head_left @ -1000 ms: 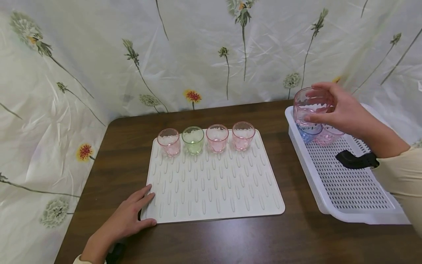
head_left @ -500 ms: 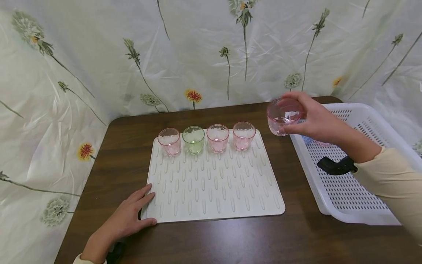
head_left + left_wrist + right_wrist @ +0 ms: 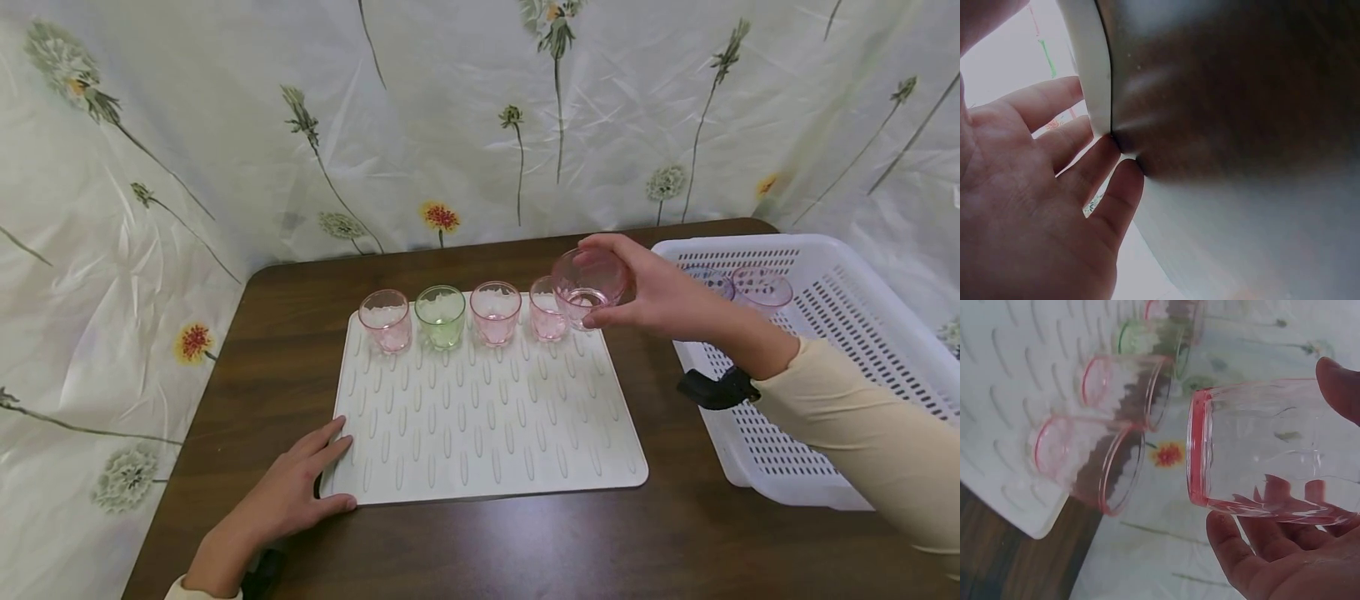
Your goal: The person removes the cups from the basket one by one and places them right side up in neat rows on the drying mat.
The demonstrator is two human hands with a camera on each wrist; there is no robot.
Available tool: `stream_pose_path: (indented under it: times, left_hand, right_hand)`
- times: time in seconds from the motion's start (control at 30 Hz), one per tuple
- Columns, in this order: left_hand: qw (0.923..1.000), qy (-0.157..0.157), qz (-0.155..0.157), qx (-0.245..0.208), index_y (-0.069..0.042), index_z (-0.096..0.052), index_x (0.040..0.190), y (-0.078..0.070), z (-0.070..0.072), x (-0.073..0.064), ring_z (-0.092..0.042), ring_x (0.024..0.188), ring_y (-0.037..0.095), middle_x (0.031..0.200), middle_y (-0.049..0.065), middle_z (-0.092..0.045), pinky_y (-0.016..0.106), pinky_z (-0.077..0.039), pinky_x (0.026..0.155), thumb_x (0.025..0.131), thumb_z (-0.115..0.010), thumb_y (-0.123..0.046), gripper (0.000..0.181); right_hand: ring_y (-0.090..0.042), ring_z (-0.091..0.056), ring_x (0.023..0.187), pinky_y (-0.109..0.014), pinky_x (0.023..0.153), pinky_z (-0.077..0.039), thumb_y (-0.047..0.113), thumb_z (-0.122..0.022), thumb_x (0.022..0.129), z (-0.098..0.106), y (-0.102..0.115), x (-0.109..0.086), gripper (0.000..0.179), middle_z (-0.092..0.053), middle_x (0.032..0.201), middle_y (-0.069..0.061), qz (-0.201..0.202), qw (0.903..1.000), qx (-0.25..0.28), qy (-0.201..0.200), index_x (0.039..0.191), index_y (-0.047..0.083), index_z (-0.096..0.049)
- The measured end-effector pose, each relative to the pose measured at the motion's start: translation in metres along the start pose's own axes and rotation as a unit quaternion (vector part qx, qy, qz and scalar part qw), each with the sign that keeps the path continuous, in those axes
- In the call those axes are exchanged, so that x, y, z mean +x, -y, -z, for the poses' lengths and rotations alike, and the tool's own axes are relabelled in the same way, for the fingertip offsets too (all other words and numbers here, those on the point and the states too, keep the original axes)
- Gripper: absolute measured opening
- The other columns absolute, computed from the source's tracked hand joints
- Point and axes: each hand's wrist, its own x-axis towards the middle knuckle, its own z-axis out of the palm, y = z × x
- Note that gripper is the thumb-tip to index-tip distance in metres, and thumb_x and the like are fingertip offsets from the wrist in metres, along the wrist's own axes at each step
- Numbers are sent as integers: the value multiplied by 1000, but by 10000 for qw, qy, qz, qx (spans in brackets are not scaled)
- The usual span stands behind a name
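Note:
My right hand (image 3: 652,292) grips a clear pink-tinted glass (image 3: 587,279) by its sides, above the back right corner of the white ridged mat (image 3: 487,425). In the right wrist view the thumb lies on one side of the held glass (image 3: 1260,444) and the fingers on the other. Along the mat's back edge stand upright a pink glass (image 3: 386,325), a green glass (image 3: 441,321) and two more pink glasses; the held one partly covers the rightmost glass (image 3: 546,323). Fingers spread, my left hand (image 3: 292,483) touches the mat's front left corner.
A white perforated basket (image 3: 787,493) stands on the right, with a blue glass (image 3: 708,282) and a pink glass (image 3: 761,289) in its far left corner. The right forearm crosses over it. Behind the brown table (image 3: 510,542) hangs a flowered curtain (image 3: 465,125).
My right hand has carried the pink glass left and somewhat toward me, from over the basket to the mat's back right corner. The left hand and the glasses on the mat stay put.

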Motion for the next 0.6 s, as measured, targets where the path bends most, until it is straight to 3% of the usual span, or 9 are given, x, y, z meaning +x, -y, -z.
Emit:
stream_pose_path:
  times: [0.13,0.33,0.6]
  left_hand:
    - [10000,-34,-21,8,-7,-54,143,0,1,0,-42,141,39,158,14,-38,58,-43,105,77,-81,-48,82]
    - [10000,0,1,2,-7,-54,143,-1,1,0,-42,141,39,158,15,-38,59,-43,106,78,-81,-46,81]
    - [10000,5,-48,14,-7,-54,142,0,1,0,-43,140,39,158,15,-39,58,-43,105,77,-81,-48,82]
  right_hand:
    - [-25,-59,100,-23,77,-51,16,-85,78,-11,6,7,84,-55,140,-16,344,9991,164,186,146,6,-37]
    - [-28,-60,115,-22,85,-52,18,-86,77,-24,12,15,85,-56,138,-16,613,9973,259,318,146,6,-37]
    - [-25,-53,130,-47,101,-48,21,-85,78,-45,21,27,85,-54,143,-9,542,9958,341,655,147,12,-36]
